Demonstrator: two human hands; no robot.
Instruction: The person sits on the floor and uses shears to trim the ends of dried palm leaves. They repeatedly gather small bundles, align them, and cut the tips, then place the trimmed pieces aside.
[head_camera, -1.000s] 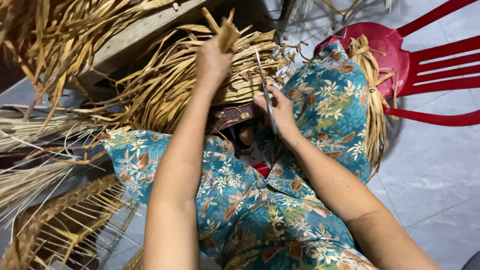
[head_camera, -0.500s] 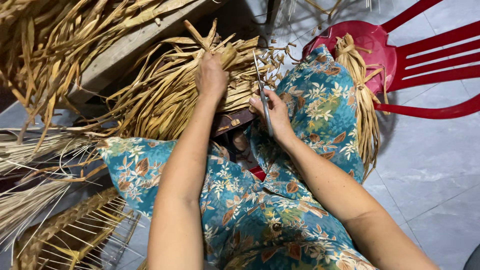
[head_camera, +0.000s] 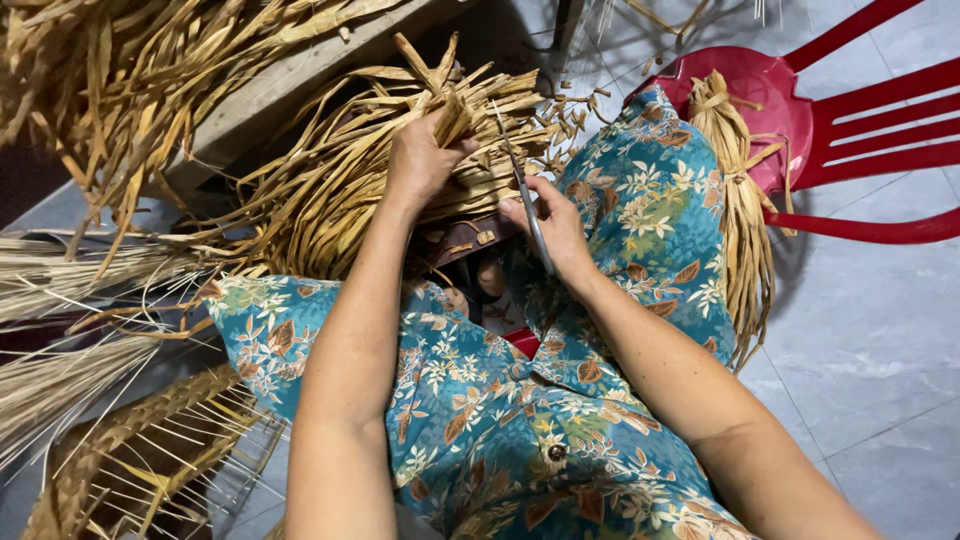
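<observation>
Over the lap in floral-print trousers (head_camera: 560, 440), the right hand (head_camera: 550, 225) is clamped on a thin metal blade (head_camera: 520, 195) that points up into the heap of dried palm leaf strips (head_camera: 330, 190). Just left and farther out, the left hand (head_camera: 420, 160) is closed around a tuft of those strips. Beyond, a tied leaf bundle (head_camera: 735, 190) lies on the red plastic chair (head_camera: 850, 130).

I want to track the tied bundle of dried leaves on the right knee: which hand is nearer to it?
Right. The right hand, holding a thin blade, is just beside the tied bundle; the left hand is farther, gripping loose leaves.
</observation>
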